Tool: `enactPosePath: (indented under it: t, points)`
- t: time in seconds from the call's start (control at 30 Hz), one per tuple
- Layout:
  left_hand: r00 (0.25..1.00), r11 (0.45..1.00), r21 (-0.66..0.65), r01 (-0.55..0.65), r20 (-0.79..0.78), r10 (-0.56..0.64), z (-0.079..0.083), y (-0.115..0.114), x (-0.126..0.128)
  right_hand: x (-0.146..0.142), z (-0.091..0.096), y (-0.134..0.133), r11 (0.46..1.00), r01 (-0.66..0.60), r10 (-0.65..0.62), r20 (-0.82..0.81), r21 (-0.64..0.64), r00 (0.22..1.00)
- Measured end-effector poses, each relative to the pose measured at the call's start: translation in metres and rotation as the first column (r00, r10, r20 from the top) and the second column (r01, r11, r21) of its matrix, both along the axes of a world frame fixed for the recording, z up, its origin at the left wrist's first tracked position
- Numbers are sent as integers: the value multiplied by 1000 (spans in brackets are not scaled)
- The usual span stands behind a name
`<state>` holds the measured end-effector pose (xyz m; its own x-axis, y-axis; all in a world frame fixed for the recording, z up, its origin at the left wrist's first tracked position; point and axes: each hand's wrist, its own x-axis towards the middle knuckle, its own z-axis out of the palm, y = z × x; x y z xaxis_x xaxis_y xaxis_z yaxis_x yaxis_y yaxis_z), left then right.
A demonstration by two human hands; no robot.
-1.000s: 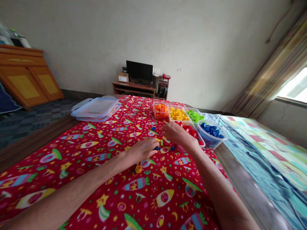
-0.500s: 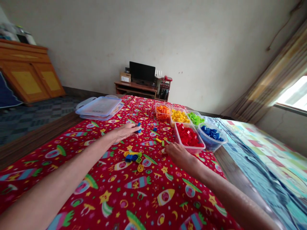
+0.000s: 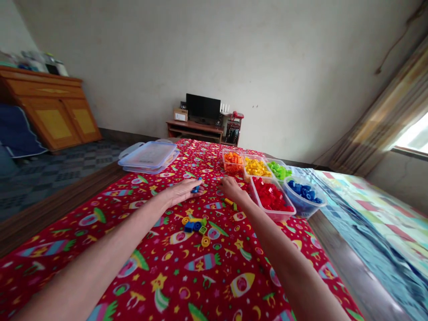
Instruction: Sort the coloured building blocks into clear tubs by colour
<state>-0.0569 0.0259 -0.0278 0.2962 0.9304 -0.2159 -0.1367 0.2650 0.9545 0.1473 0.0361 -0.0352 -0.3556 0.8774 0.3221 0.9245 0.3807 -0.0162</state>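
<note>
My left hand (image 3: 183, 191), fingers pinching a small blue plastic piece (image 3: 196, 188), is over the counter, well left of a clear rectangular plastic tub of red bricks (image 3: 277, 217). My right hand (image 3: 231, 187), fingers bent down toward the rocket-printed red cloth (image 3: 170, 276), is between that piece and the red tub; whether these fingers grip anything, I cannot tell.

Grouping by colour looks largely done, I judge: orange plastic bricks (image 3: 233, 158), yellow plastic bricks (image 3: 257, 167) and lime-green plastic bricks (image 3: 278, 170) fill containers beyond the red tub, and blue plastic bricks (image 3: 304, 191) fill one on its right. Outside lie a yellow plastic strip (image 3: 228, 201) and a small green piece (image 3: 235, 207), near its left side. Nearer me, farther left of it, a loose multicoloured plastic cluster (image 3: 189, 227) and a round yellow piece (image 3: 205, 241) remain out, too small to tell if any are joined.
</note>
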Motion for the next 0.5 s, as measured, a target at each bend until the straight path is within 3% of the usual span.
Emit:
enactPosePath:
  t: [0.13,0.2,0.23,0.27,0.3,0.33,0.4,0.43,0.5]
  points:
    - [986,998,-39,-50,156,55,-1,2,3,-2,-2,-1,998,24,-27,-62,-56,998]
    - [974,995,-61,-78,209,89,0,2,6,-3,1,-3,991,19,-50,-244,-129,969]
    - [968,993,-66,-97,225,110,0,2,9,-4,2,-4,982,2,-77,-398,-186,914]
    - [965,992,-63,-113,230,125,0,2,11,-7,3,-5,967,-37,-120,-578,-252,807]
    - [966,991,-49,-125,223,132,1,2,14,-10,3,-7,944,-102,-178,-745,-314,642]
    - [969,991,-18,-134,206,135,0,1,18,-14,3,-8,913,-193,-248,-866,-359,435]
    - [980,982,104,-159,140,143,-1,0,25,-23,2,-12,839,-386,-400,-916,-382,36]
    - [986,966,201,-160,81,147,-3,-2,29,-27,1,-13,808,-457,-456,-886,-371,-88]
    - [978,893,435,-116,-107,179,-7,-6,38,-34,1,-16,774,-521,-525,-826,-361,-207]
